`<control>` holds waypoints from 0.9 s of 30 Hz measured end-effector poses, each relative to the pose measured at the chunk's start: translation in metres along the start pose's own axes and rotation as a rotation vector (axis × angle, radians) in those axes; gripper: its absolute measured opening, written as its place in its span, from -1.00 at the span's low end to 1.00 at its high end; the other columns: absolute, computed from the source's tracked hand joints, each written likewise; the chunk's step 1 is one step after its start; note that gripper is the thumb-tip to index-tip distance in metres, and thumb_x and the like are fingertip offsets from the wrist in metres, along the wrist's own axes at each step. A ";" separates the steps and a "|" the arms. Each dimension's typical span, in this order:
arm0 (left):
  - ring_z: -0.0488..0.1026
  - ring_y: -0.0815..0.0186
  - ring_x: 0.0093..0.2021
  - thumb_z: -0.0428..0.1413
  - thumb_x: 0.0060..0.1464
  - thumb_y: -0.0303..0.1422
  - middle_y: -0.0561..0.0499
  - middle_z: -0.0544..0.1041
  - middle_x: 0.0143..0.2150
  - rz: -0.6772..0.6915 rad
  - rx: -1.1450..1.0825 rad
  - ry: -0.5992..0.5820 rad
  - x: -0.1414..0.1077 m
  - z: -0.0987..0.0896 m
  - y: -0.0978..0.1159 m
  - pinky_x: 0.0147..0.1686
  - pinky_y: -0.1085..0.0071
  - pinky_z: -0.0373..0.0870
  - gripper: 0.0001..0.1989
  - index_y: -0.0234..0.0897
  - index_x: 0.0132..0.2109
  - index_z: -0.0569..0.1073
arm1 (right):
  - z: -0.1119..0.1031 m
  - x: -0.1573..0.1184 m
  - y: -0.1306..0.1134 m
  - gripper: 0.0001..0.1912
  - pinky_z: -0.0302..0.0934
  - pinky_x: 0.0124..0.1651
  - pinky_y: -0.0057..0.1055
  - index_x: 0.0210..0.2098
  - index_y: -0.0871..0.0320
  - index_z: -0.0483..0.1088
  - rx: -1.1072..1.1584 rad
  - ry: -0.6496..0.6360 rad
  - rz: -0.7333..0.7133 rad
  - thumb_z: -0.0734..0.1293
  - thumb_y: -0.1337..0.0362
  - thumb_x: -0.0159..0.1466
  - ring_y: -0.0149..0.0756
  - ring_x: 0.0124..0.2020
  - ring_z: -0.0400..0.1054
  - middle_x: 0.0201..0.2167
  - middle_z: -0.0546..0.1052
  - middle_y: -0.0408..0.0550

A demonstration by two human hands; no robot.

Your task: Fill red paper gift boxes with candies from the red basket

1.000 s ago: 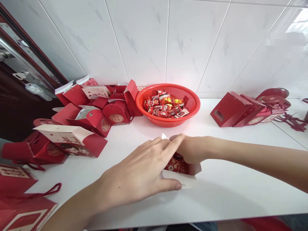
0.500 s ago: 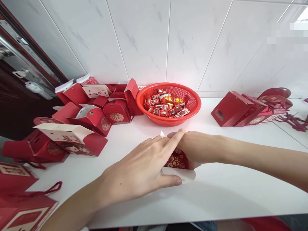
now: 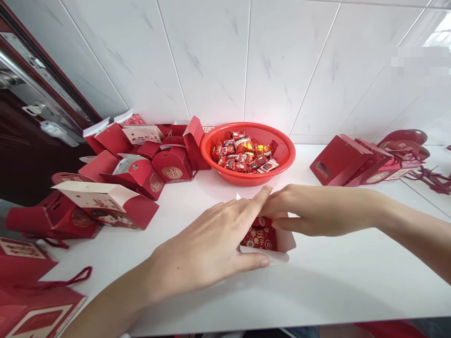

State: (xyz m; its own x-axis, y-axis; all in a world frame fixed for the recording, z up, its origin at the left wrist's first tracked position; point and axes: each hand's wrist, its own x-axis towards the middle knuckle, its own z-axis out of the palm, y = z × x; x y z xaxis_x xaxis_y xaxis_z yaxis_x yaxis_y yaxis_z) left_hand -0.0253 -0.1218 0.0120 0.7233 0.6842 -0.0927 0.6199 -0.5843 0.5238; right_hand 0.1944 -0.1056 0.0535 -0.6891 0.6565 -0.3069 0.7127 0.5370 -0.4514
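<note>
A small red box (image 3: pixel 289 238) with pale flaps stands unfolded at the front middle of the white table. Inside it lies a red packet (image 3: pixel 259 238) with gold characters. My left hand (image 3: pixel 207 244) rests over the box's left side, fingers stretched and thumb apart along the near flap. Over the right side is my right hand (image 3: pixel 310 209), its fingers reaching into the box; the thumb is apart from them and the other fingertips are partly hidden. Behind both hands sits a red plastic basket (image 3: pixel 246 178) of wrapped candies (image 3: pixel 243 155).
Several red gift boxes (image 3: pixel 172 164) crowd the left side of the white table (image 3: pixel 338 291). More red boxes (image 3: pixel 340 159) with cords stand at the right. A tiled wall (image 3: pixel 211 61) rises behind, and a dark door (image 3: pixel 31 136) with keys is at the far left.
My right hand has shifted back and to the right, its thumb now showing, and more of the box's right side is uncovered. The left hand has barely moved.
</note>
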 end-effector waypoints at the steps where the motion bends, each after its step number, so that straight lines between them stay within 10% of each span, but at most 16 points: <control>1: 0.30 -0.04 0.36 0.17 0.18 0.04 -0.11 0.32 0.40 -0.006 -0.004 0.000 0.000 0.000 0.000 0.17 0.14 0.35 -0.04 0.03 0.52 -0.17 | -0.002 -0.010 0.003 -0.76 0.31 -0.27 -0.40 -0.13 0.11 0.57 0.053 0.016 -0.031 0.26 0.33 0.36 -0.29 -0.35 0.42 -0.31 0.58 -0.06; 9: 0.32 0.00 0.35 0.18 0.18 0.04 -0.09 0.30 0.42 0.023 -0.105 0.035 0.007 -0.002 0.004 0.19 0.16 0.35 -0.03 0.03 0.53 -0.17 | 0.062 -0.040 0.034 -0.76 0.28 -0.31 -0.39 -0.08 0.04 0.59 0.213 0.671 -0.029 0.30 0.16 0.42 -0.33 -0.41 0.34 -0.41 0.49 -0.08; 27: -0.07 -0.05 0.52 0.34 -0.01 0.03 0.01 -0.06 0.56 -0.054 -0.162 -0.068 0.026 0.005 -0.007 0.38 -0.02 0.17 0.19 0.11 0.52 -0.27 | 0.133 0.013 0.064 -0.76 0.37 -0.19 -0.32 0.04 0.04 0.46 0.447 1.245 -0.263 0.35 0.22 0.39 -0.30 -0.32 0.39 -0.34 0.50 -0.12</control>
State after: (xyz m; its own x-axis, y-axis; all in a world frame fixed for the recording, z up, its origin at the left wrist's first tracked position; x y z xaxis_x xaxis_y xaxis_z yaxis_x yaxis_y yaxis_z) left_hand -0.0095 -0.1019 0.0016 0.7124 0.6787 -0.1786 0.6056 -0.4659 0.6452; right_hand 0.2133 -0.1330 -0.0912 -0.0513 0.7307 0.6808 0.3106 0.6596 -0.6845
